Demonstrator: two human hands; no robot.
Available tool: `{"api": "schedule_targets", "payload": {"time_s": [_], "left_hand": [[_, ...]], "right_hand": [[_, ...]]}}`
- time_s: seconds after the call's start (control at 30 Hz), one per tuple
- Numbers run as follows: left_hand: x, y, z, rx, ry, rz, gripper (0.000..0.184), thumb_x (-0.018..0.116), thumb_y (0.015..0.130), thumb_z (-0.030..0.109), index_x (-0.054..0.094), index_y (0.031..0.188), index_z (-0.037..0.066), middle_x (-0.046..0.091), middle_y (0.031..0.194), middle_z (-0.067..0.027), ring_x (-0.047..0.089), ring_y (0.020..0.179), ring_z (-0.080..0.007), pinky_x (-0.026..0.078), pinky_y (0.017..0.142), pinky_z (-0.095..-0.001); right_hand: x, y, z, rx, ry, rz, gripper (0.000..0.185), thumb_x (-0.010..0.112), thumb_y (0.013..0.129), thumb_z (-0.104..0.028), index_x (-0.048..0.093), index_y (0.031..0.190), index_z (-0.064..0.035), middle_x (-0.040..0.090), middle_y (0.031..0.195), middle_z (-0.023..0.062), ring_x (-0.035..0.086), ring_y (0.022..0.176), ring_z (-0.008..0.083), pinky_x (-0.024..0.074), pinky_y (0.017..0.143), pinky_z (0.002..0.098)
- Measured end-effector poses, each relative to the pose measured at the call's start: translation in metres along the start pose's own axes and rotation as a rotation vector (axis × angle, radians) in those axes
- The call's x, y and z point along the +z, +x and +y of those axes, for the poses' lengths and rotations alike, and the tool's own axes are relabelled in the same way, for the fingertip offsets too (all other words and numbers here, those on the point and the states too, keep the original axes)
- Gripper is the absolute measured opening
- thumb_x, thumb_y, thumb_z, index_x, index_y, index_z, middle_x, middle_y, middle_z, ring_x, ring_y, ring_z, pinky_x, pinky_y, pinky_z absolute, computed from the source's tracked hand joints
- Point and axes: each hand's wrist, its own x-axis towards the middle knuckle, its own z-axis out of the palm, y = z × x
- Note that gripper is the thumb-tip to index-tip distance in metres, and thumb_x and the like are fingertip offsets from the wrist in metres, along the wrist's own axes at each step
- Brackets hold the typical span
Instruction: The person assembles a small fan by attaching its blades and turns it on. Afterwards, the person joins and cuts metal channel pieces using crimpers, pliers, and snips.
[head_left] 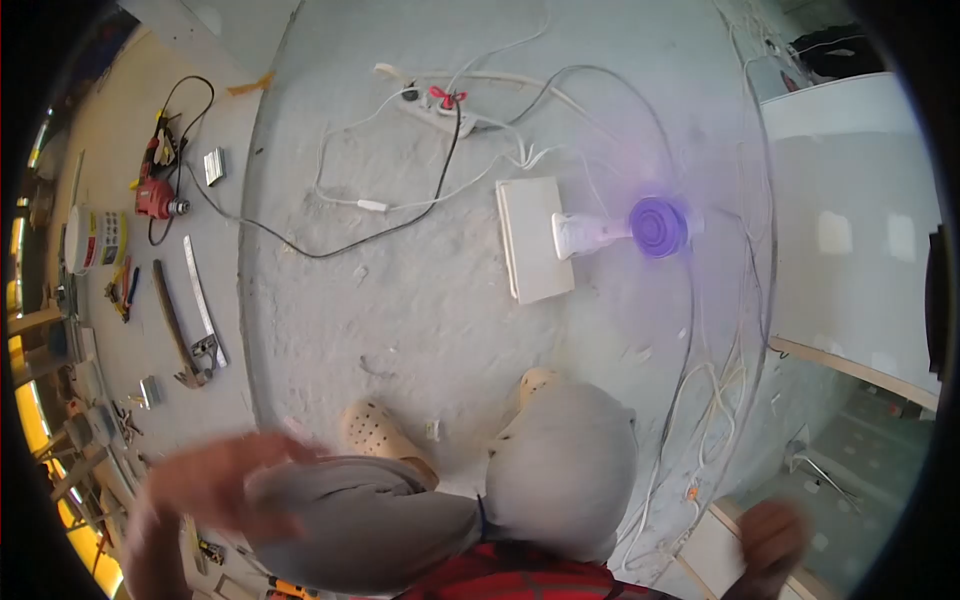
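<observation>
My left hand (225,485), blurred by motion, hovers over my left thigh in grey trousers (350,520). Its fingers look spread, with nothing visible in them. At the lower right, my right hand (772,537) is also smeared; it looks curled, but its fingers are too blurred to read. It is near a white board edge (715,545), and I cannot tell whether they touch. Beyond my feet in beige clogs (380,435), a small fan with a purple glowing head (658,226) stands by white panels (535,240).
A white power strip (435,108) with several cables lies ahead. On the left ledge are a red corded drill (158,195), a hammer (170,320), a combination square (202,300), pliers (122,290) and a white bucket (95,240). A large white panel (850,230) stands right, beside loose cables (715,400).
</observation>
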Motion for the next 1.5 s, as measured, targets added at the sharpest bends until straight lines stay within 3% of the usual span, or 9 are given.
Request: {"api": "schedule_targets", "payload": {"time_s": [0.03, 0.27, 0.7, 0.87, 0.93, 1.03, 1.13, 1.23, 1.5], "left_hand": [[0.016, -0.008, 0.018, 0.081, 0.178, -0.034, 0.061, 0.083, 0.068, 0.029, 0.061, 0.121, 0.009, 0.060, 0.125, -0.0106, 0.062, 0.107, -0.0264, 0.048, 0.089, -0.0420], [0.107, -0.065, 0.020, 0.168, 0.505, 0.594, 0.037, 0.070, 0.073, 0.029, 0.065, 0.106, 0.012, 0.063, 0.112, -0.0071, 0.062, 0.102, -0.0252, 0.049, 0.087, -0.0411], [0.183, -0.125, 0.023, 0.277, 0.099, 0.590, 0.031, 0.058, 0.072, 0.028, 0.064, 0.098, 0.012, 0.060, 0.104, -0.0089, 0.056, 0.097, -0.0288, 0.044, 0.084, -0.0441], [0.255, -0.129, 0.056, 0.000, 0.156, 0.497, 0.030, 0.060, 0.080, 0.034, 0.062, 0.099, 0.010, 0.060, 0.104, -0.0121, 0.055, 0.100, -0.0304, 0.043, 0.087, -0.0442], [0.277, -0.123, 0.097, -0.645, 0.274, 0.536, 0.035, 0.059, 0.085, 0.035, 0.062, 0.110, 0.011, 0.062, 0.109, -0.0149, 0.056, 0.108, -0.0294, 0.043, 0.093, -0.0449], [0.308, -0.120, 0.160, -0.834, 0.089, 0.585, 0.041, 0.058, 0.089, 0.034, 0.059, 0.122, 0.008, 0.061, 0.116, -0.0187, 0.055, 0.115, -0.0311, 0.043, 0.099, -0.0463], [0.307, -0.167, 0.242, -0.492, -0.336, 0.614, 0.043, 0.058, 0.092, 0.034, 0.059, 0.125, 0.005, 0.060, 0.123, -0.0191, 0.055, 0.119, -0.0305, 0.042, 0.101, -0.0438], [0.282, -0.242, 0.336, -0.163, -0.794, 0.578, 0.043, 0.056, 0.097, 0.035, 0.061, 0.123, 0.001, 0.060, 0.125, -0.0170, 0.056, 0.117, -0.0263, 0.043, 0.100, -0.0389], [0.310, -0.291, 0.430, -0.248, -0.869, 0.978, 0.029, 0.059, 0.098, 0.028, 0.066, 0.098, 0.000, 0.068, 0.086, -0.0042, 0.060, 0.081, -0.0112, 0.049, 0.077, -0.0299]], "right_hand": [[0.039, 0.047, 0.017, -0.178, 0.059, -0.617, 0.027, 0.064, 0.088, -0.023, 0.064, 0.065, -0.0077, 0.068, 0.071, 0.0079, 0.066, 0.061, 0.0202, 0.0530, 0.055, 0.0300], [0.165, 0.090, 0.024, -0.132, -0.631, -0.325, 0.016, 0.066, 0.080, -0.023, 0.066, 0.070, -0.0106, 0.059, 0.061, 0.0008, 0.056, 0.047, 0.0175, 0.0426, 0.042, 0.0306], [0.225, 0.058, -0.048, 0.243, -0.810, -0.403, 0.015, 0.067, 0.081, -0.014, 0.059, 0.072, -0.0034, 0.059, 0.065, 0.0133, 0.060, 0.057, 0.0303, 0.0465, 0.053, 0.0376], [0.234, 0.017, -0.063, 0.514, -0.850, -0.551, 0.027, 0.062, 0.086, -0.031, 0.067, 0.088, -0.0044, 0.067, 0.080, 0.0168, 0.066, 0.076, 0.0340, 0.0499, 0.068, 0.0415], [0.233, 0.002, -0.063, 0.644, -0.790, -0.496, 0.027, 0.063, 0.087, -0.031, 0.067, 0.091, -0.0050, 0.069, 0.079, 0.0104, 0.064, 0.066, 0.0265, 0.0499, 0.064, 0.0372], [0.236, -0.009, -0.061, 0.537, -0.806, -0.549, 0.032, 0.063, 0.089, -0.035, 0.066, 0.102, -0.0068, 0.069, 0.083, 0.0102, 0.065, 0.073, 0.0232, 0.0506, 0.068, 0.0341], [0.246, 0.013, -0.150, 0.761, -0.519, -0.716, 0.038, 0.060, 0.092, -0.040, 0.065, 0.111, -0.0071, 0.068, 0.087, 0.0129, 0.065, 0.081, 0.0239, 0.0514, 0.074, 0.0337], [0.207, 0.027, -0.208, 0.456, -0.539, -0.809, 0.043, 0.059, 0.093, -0.041, 0.062, 0.116, -0.0054, 0.068, 0.092, 0.0154, 0.065, 0.085, 0.0255, 0.0517, 0.077, 0.0361], [0.176, 0.033, -0.374, 0.145, -0.761, -1.308, 0.033, 0.059, 0.093, -0.035, 0.065, 0.104, -0.0053, 0.068, 0.098, 0.0153, 0.064, 0.089, 0.0310, 0.0500, 0.080, 0.0358]]}}
